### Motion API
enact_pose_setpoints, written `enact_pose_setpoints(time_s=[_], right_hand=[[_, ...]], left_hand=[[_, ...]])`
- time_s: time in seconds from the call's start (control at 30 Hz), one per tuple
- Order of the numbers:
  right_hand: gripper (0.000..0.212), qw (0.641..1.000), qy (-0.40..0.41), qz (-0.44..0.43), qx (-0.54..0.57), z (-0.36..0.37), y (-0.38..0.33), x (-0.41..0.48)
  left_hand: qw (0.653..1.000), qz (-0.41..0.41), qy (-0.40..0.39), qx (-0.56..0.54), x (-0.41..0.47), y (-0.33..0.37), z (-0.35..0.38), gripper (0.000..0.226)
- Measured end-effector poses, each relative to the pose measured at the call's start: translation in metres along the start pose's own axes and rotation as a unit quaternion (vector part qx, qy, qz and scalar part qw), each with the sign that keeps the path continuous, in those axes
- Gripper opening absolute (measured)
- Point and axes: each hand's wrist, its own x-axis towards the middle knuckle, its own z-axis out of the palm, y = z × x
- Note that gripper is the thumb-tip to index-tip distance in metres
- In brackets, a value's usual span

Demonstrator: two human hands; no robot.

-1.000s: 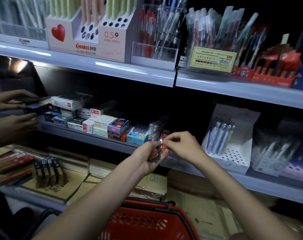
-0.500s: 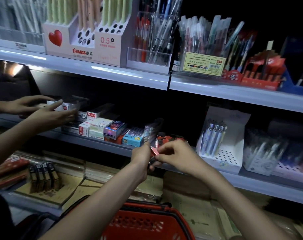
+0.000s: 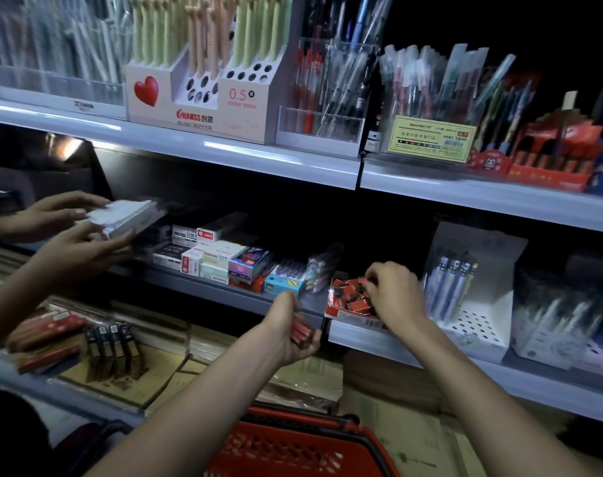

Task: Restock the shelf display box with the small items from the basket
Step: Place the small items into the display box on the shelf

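Middle shelf, dim light, stationery aisle

- Red display box sits at the front edge of the middle shelf, just right of the seam between the two shelf sections. It is already packed with small red items of the same kind as those in hand
- Left grip: held just in front of the shelf's front edge, left of the display box and apart from it. Fingers curled round a small bunch of the red items, palm turned up and inward
- Right grip: over the display box, fingers curled down, tips pinching one red item at the top of the box's contents
- Red plastic basket low down, below both forearms, dark handle along its rim. Contents too dark to make out
- Right of the display box, touching or nearly so: a white perforated pen stand with bluish pens
- Left of it along the same shelf: a blue box, then stacked white and red cartons
- Far left: a second person's hands hold a flat white box above the shelf's left end
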Motion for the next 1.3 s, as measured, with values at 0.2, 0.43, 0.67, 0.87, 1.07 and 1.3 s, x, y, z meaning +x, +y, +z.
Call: enact_pose_setpoints(time_s=[0.2,0.43,0.67,0.87,1.07,1.3], right_hand=[[0.023,0.999,-0.033,-0.024,-0.02,0.014,0.002,-0.007],[0.014,0.94,-0.059,0.089,0.323,-0.003,-0.018,-0.016],[0.024,0.799,-0.192,0.172,0.542,-0.026,-0.023,-0.017],[0.015,0.863,-0.029,0.225,0.452,-0.014,-0.002,0.003],[0.005,0.952,-0.011,0.186,0.243,0.02,0.001,0.004],[0.012,0.978,-0.011,0.127,0.167,0.02,0.004,-0.001]], left_hand=[[0.998,0.03,-0.047,0.015,-0.004,0.005,0.002,0.007],[0.982,0.128,-0.111,0.078,-0.002,0.005,0.013,0.013],[0.962,0.194,-0.13,0.138,-0.005,-0.003,0.017,0.022],[0.987,0.104,-0.087,0.087,-0.001,-0.003,0.019,0.021],[0.991,0.071,-0.088,0.069,-0.004,-0.004,0.018,0.029],[0.99,0.082,-0.08,0.082,-0.003,-0.006,0.021,0.023]])
